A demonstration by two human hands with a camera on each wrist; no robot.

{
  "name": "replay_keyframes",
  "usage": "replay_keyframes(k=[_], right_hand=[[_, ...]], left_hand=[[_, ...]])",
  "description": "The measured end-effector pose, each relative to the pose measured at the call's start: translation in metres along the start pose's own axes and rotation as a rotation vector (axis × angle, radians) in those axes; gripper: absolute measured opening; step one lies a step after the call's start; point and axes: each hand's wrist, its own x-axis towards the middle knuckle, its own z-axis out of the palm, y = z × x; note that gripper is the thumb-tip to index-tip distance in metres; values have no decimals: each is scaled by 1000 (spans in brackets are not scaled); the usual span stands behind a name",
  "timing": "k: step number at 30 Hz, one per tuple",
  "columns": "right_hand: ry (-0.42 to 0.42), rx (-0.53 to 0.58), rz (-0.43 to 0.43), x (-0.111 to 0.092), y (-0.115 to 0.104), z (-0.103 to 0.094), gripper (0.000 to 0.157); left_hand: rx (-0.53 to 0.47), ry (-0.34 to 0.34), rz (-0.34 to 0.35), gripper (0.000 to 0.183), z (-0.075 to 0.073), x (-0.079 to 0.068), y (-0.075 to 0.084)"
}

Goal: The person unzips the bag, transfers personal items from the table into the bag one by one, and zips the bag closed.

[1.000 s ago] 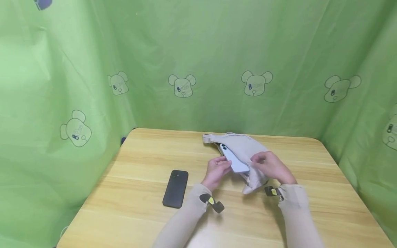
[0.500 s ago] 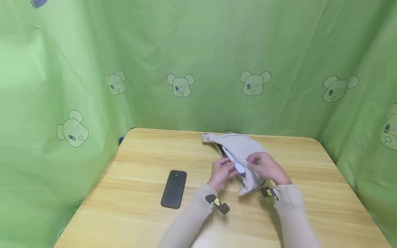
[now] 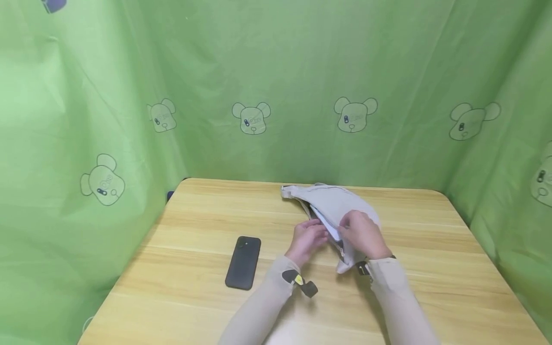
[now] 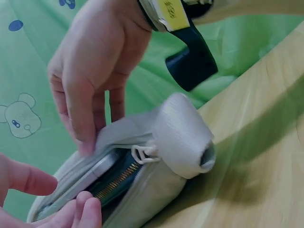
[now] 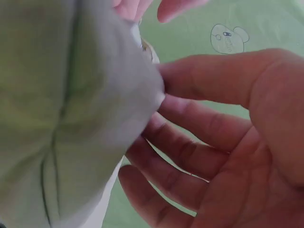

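A light grey crescent-shaped sling bag [image 3: 340, 201] lies at the back of the table, its zipped opening facing left. Inside the opening is a pale blue smartphone [image 3: 326, 222], only its edge showing; the left wrist view has the phone [image 4: 100, 172] beside a brass-toothed zipper [image 4: 116, 183]. My right hand [image 3: 364, 235] pinches the bag's edge between thumb and index finger, as the right wrist view shows. My left hand [image 3: 305, 239] is at the opening, fingertips at its near edge, thumb held apart. A black smartphone [image 3: 243, 262] lies to the left of my left forearm.
The wooden table [image 3: 181, 268] has rounded back corners. A green curtain [image 3: 302, 57] printed with bear heads hangs close behind and along both sides. Black straps [image 3: 300, 282] with yellow tags circle the wrists.
The pale blue phone has slid deeper into the bag, from mostly exposed to just an edge. My left hand let go of it and shifted right; my right hand moved slightly left.
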Motion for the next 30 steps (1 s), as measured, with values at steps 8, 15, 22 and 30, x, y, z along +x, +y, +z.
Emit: replay_keyframes(k=[8,15,22,30], right_hand=[[6,72,-48,0,2,-3,15],[-1,103,-69,-2,2,-4,24],[2,100,-61,0,3,-4,26],[-8,113,-55,1,6,-4,26]], left_hand=[[-59,-114,-42,45,-5,1,5],[-83,-205,-37,43,0,7,2],[-93,-300,-59,27,-3,8,8],[-138,-299,-102,26,-10,8,13]])
